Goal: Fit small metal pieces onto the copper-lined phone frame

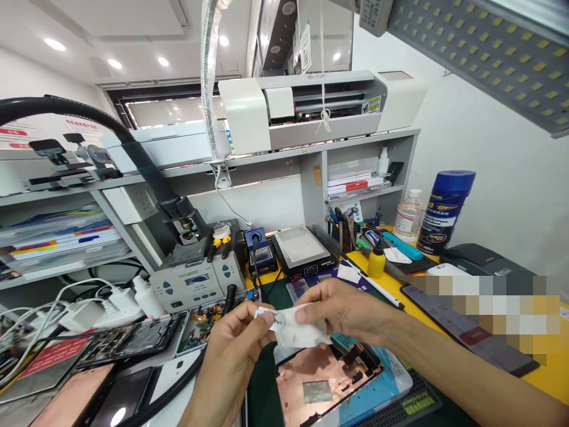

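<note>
My left hand (235,344) pinches the left end of a crumpled white wipe (299,335) between thumb and fingers. By its thumb tip is a small pale, roundish part (278,321) with dark marks; its kind is too small to tell. The fingers of my right hand (340,309) are closed on the wipe's other end, so the wipe stretches between both hands. Just below lies a copper-backed display panel (297,375) with a dark flex cable (355,359), resting on a blue and white surface (391,379). Part of the panel is hidden under the wipe.
A hot-air station (198,281) and a hot plate (304,249) stand behind my hands. Opened device panels (133,341) and a black hose (178,385) lie to the left. A yellow bottle (376,264), a spray can (444,213) and a phone (466,326) are at right.
</note>
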{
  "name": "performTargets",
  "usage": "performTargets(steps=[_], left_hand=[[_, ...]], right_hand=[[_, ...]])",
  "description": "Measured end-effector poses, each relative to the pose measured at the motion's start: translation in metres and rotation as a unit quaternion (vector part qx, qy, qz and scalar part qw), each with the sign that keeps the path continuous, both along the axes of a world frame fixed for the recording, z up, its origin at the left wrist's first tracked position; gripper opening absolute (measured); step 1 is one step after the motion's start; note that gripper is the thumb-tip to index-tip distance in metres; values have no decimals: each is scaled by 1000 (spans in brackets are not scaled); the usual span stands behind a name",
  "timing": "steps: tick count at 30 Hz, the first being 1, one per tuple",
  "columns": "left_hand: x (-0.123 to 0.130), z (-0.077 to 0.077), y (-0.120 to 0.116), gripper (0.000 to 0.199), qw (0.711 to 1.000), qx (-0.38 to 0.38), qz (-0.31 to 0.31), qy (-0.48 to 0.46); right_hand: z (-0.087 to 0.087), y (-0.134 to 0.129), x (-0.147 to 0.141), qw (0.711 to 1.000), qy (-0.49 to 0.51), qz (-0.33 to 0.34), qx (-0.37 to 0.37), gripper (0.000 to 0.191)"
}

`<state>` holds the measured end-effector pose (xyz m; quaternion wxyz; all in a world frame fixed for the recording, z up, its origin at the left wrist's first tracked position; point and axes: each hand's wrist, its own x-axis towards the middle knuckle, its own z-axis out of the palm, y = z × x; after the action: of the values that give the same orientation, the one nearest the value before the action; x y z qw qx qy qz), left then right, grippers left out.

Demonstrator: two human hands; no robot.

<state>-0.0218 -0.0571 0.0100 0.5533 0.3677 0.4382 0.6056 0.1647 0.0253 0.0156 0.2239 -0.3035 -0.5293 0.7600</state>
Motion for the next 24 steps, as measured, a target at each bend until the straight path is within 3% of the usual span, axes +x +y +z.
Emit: performTargets(steps=[8, 17, 24], left_hand=[[-2, -1, -2, 23, 994, 34, 19, 100], [-2, -6, 1, 24, 984, 78, -3, 161], [-1, -5, 0, 22, 980, 87, -26, 175]], right_hand=[[4, 0, 2, 997, -16, -57, 48, 31], [12, -16, -1, 996, -1, 23, 81, 35], [8, -19, -2, 979, -49, -45, 193, 26]])
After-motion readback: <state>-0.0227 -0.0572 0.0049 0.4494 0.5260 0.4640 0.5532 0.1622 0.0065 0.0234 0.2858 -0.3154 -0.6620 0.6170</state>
